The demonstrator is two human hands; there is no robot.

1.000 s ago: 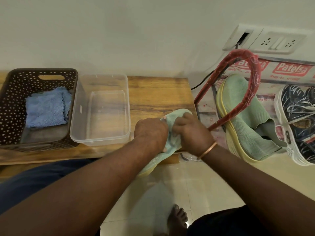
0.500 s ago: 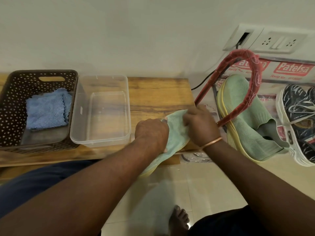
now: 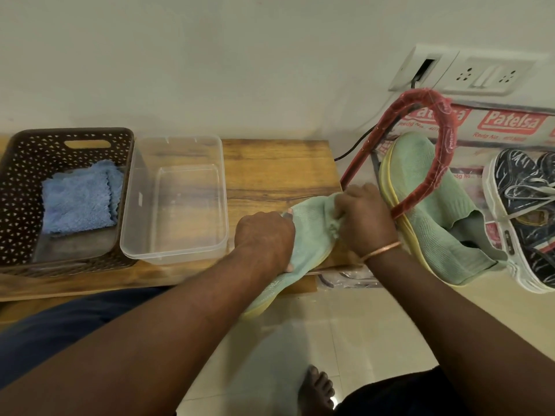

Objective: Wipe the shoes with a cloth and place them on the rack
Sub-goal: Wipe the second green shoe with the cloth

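A pale green knit shoe [image 3: 309, 247] with a yellow sole lies tilted over the right front edge of the wooden bench [image 3: 279, 169]. My left hand [image 3: 264, 235] grips its middle from above. My right hand [image 3: 366, 220] holds a bunched pale green cloth [image 3: 330, 219] against the shoe's toe end. The matching green shoe [image 3: 426, 205] rests on the shoe rack with its red wrapped frame [image 3: 444, 163] at the right. A dark patterned sneaker [image 3: 528, 211] sits beside it on the rack.
A brown perforated basket [image 3: 24, 187] holding a folded blue cloth [image 3: 78, 199] stands at the bench's left, with a clear plastic tub [image 3: 177, 199] next to it. Wall sockets [image 3: 486, 75] and a black cable are above the rack. My bare foot [image 3: 318, 391] is on the tiled floor.
My right hand has slid the cloth to the right along the shoe toward its toe, uncovering more of the upper. My left hand has stayed gripping the shoe.
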